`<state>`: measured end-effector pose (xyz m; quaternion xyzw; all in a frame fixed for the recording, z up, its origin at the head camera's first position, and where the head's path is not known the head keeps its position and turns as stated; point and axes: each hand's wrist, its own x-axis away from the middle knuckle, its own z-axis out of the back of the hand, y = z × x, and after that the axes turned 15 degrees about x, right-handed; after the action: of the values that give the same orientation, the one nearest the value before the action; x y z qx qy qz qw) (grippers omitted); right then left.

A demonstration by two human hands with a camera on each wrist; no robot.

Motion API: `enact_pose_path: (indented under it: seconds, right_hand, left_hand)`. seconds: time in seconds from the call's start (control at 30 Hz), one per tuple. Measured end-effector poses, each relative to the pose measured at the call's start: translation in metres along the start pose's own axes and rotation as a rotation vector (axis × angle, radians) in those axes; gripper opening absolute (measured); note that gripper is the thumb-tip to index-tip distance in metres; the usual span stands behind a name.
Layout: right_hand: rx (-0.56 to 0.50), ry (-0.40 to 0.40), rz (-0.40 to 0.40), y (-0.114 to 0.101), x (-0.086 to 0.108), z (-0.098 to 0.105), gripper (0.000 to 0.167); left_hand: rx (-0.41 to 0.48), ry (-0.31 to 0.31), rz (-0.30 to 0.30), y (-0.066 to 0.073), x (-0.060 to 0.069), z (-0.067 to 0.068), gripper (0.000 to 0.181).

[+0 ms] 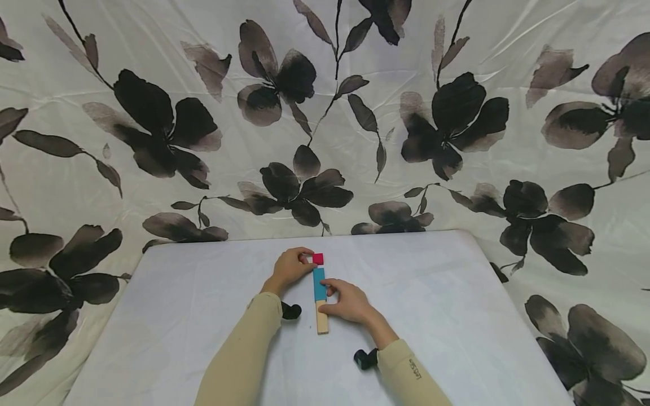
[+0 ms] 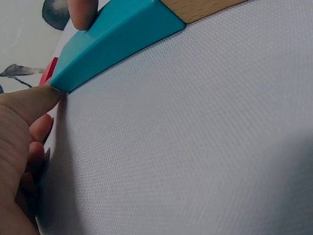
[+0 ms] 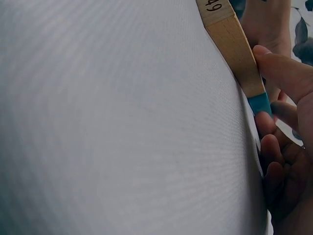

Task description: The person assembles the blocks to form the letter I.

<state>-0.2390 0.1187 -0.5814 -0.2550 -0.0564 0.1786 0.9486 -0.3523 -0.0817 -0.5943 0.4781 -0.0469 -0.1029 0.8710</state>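
A small red block (image 1: 317,259), a blue block (image 1: 319,283) and a plain wooden block (image 1: 322,317) lie in a line on the white table, the red one farthest away. My left hand (image 1: 291,267) pinches the red block between index finger and thumb; the thumb touches the blue block's far end in the left wrist view (image 2: 24,105). My right hand (image 1: 350,300) rests its index fingertip on the blue block and its thumb on the wooden block. In the right wrist view, the wooden block (image 3: 234,54) carries printed "49", and its other fingers curl beside the blocks.
The white table (image 1: 203,282) runs back to a floral cloth backdrop (image 1: 355,141). A black device (image 1: 291,311) sits at the left wrist and another black device (image 1: 365,359) at the right wrist, both close to the tabletop.
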Motion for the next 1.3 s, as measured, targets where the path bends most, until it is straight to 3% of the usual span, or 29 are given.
enact_pose_path:
  seconds: [0.4, 0.87, 1.17, 1.3]
  right_hand:
    - [-0.008, 0.001, 0.000, 0.001, 0.000, -0.002, 0.062]
    - [0.000, -0.002, -0.002, 0.002, -0.002, -0.001, 0.062]
    - [-0.004, 0.010, -0.002, 0.002, -0.002, -0.001, 0.062]
    - [-0.011, 0.001, 0.002, 0.000, 0.000, -0.003, 0.063]
  left_hand:
    - [0.013, 0.004, 0.017, 0.006, 0.006, 0.002, 0.039]
    - [0.027, 0.010, 0.011, -0.001, 0.010, 0.008, 0.038]
    - [0.023, 0.052, 0.089, 0.000, 0.028, 0.020, 0.028]
    - [0.018, 0.074, 0.093, -0.003, 0.041, 0.024, 0.024]
